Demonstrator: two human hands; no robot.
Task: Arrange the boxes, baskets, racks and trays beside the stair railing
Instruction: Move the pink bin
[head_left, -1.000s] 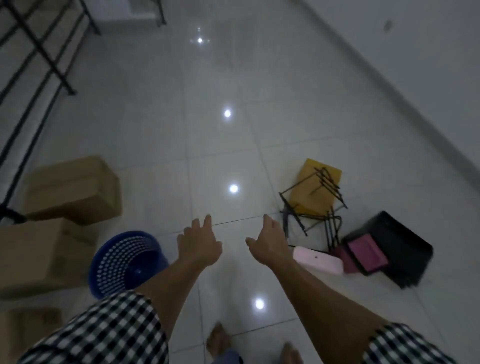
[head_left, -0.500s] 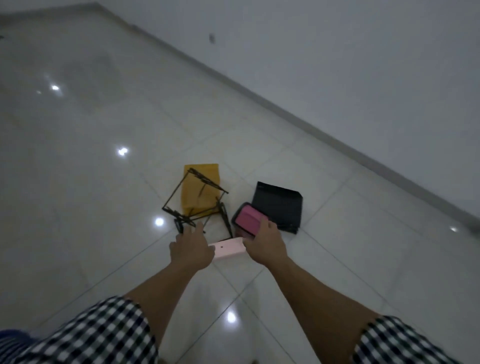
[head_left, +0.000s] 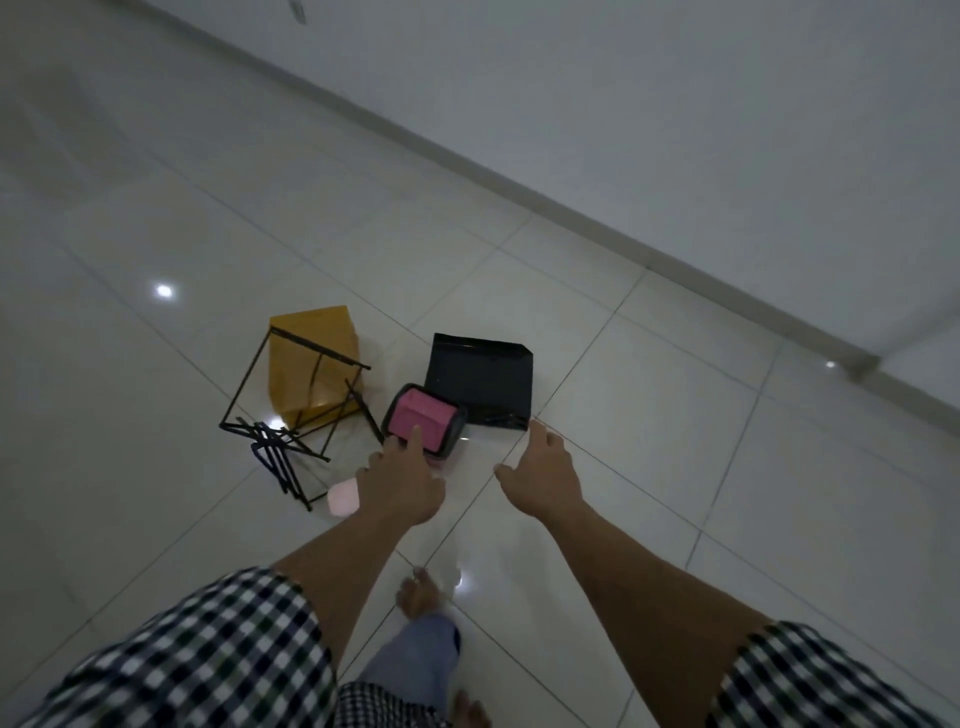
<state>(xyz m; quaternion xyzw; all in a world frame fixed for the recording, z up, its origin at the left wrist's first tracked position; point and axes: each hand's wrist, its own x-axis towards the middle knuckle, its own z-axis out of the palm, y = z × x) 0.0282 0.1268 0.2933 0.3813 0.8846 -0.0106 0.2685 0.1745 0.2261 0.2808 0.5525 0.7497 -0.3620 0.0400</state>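
Shiny white floor (head_left: 675, 467) tiles run up to a plain wall (head_left: 675, 104), and a small heap of things lies on them. The fingers (head_left: 415, 439) of the left hand (head_left: 400, 488) are straight and hold nothing. One points out over the pink tray (head_left: 423, 415), and I cannot tell if it touches. The right hand (head_left: 543, 478) is spread wide and empty, just beside the near corner of the black box (head_left: 480, 376). The pink tray sits inside a dark tray (head_left: 457, 431), right by the black box. A pale pink box (head_left: 343, 499) peeks out from under the left hand. To the left, a tipped wire rack (head_left: 291, 415) stands over the yellow box (head_left: 311, 353). The stair railing is not in sight, so these things must still be carried there. The pink tray could slide out if only the dark one is lifted. The rack's thin bars could catch the yellow box and drag it. A bare foot (head_left: 418, 592) could slip on the shiny floor. Half a second ago both hands were close together at the pale pink box. Now the right hand has gone right, toward the black box.
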